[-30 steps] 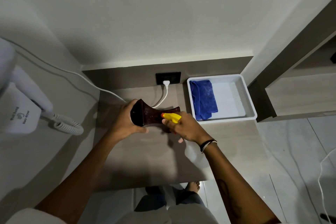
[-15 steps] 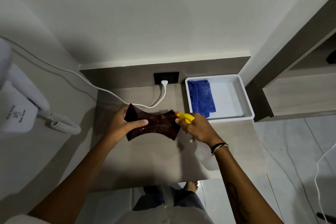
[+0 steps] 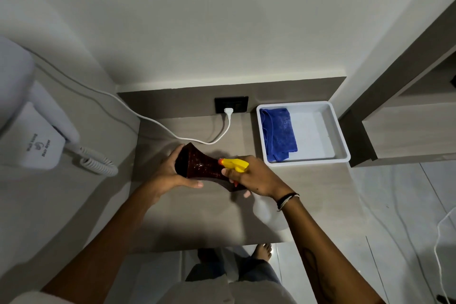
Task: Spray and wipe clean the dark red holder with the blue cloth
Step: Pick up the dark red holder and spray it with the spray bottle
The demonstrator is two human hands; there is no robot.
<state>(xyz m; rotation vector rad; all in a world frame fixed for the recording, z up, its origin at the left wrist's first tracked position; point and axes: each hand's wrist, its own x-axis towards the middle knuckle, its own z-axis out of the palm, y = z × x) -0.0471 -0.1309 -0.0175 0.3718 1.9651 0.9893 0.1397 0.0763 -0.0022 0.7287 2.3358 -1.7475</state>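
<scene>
a white tray (image 3: 341, 140) sits on the grey counter (image 3: 197, 217) by the back wall. a white plug (image 3: 228, 111) is in the black socket (image 3: 231, 104); its cord (image 3: 153, 121) runs left. a white hair dryer unit (image 3: 39, 145) with a coiled cord (image 3: 98, 163) hangs on the left wall.

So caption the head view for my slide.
Left hand tilts dark red holder; right hand aims spray bottle at it.

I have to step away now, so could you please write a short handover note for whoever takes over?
Left hand: grip on the dark red holder, tilted above the counter.
Right hand: grip on the spray bottle, yellow nozzle aimed at the holder.
Blue cloth: untouched, in the white tray at the counter's back right.
Done: the holder glistens, apparently sprayed.
Left: put the bottle down, fetch the cloth, wipe the holder clean.
</scene>
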